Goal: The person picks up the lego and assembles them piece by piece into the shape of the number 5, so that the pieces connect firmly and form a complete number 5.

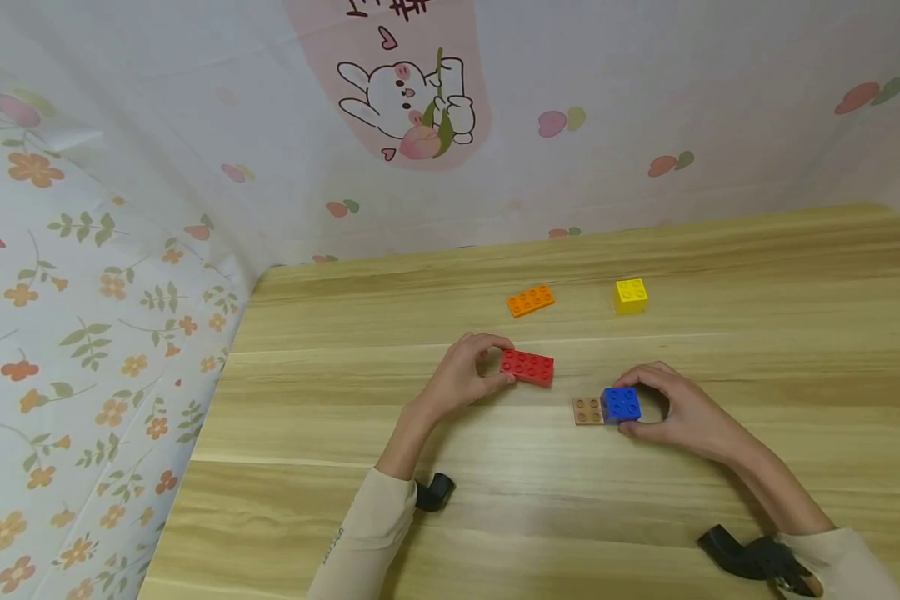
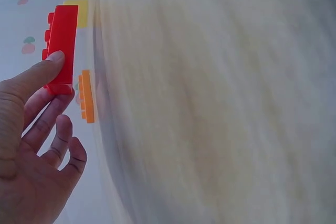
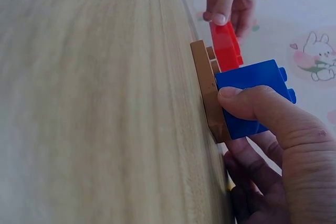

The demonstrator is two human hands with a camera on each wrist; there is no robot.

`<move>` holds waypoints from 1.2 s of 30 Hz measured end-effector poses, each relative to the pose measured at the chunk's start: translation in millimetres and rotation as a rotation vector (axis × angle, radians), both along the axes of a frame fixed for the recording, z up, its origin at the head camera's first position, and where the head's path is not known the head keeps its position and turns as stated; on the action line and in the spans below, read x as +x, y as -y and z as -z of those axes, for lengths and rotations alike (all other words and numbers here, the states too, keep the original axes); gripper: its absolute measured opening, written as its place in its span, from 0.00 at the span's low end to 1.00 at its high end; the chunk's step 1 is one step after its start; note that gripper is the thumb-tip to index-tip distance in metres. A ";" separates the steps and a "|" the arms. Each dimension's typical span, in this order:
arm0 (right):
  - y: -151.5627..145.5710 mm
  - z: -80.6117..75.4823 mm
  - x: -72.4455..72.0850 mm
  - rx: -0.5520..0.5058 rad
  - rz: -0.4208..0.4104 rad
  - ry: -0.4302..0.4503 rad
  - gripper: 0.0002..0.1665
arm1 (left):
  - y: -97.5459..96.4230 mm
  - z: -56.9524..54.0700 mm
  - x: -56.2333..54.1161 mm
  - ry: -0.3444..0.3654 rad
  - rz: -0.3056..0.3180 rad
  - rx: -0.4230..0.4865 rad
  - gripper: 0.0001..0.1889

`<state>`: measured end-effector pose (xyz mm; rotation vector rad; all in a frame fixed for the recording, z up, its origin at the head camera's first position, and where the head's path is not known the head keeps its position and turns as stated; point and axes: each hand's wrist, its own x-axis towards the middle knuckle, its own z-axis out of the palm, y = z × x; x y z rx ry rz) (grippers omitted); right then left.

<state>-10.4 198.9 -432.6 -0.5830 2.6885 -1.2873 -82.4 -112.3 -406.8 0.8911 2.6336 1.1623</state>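
Between thumb and fingers, my left hand point(image 1: 459, 375) pinches one end of a red eight-stud brick point(image 1: 527, 367). The left wrist view shows this red brick point(image 2: 64, 40) with the thumb on its side; it looks raised off the table. My right hand point(image 1: 682, 417) grips a blue four-stud brick point(image 1: 621, 405) by its sides. That blue brick point(image 3: 252, 98) sits on one half of a thin brown plate point(image 3: 207, 95), and the studs on the plate's other half point(image 1: 587, 411) show to its left. The plate lies on the table, just below the red brick in the head view.
Farther back on the wooden table point(image 1: 307, 358) lie a flat orange eight-stud brick point(image 1: 530, 301) and a yellow four-stud brick point(image 1: 630, 297). A patterned white cloth point(image 1: 570, 167) hangs behind the table. Black straps point(image 1: 750, 557) are on the wrists.
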 end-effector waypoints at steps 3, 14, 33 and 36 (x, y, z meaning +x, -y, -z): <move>0.1 0.1 0.0 -0.002 0.002 0.003 0.26 | 0.2 -0.7 0.6 -0.014 0.005 0.005 0.19; 2.1 -3.7 1.0 -0.010 0.000 0.010 0.25 | -1.8 -9.6 9.5 0.005 -0.024 0.043 0.18; 1.1 -1.6 0.8 -0.036 -0.008 -0.036 0.26 | -10.3 -16.7 20.0 -0.080 0.024 0.125 0.19; 0.8 -1.0 0.8 -0.032 -0.008 -0.040 0.26 | -11.6 -18.2 21.7 -0.073 0.021 0.119 0.19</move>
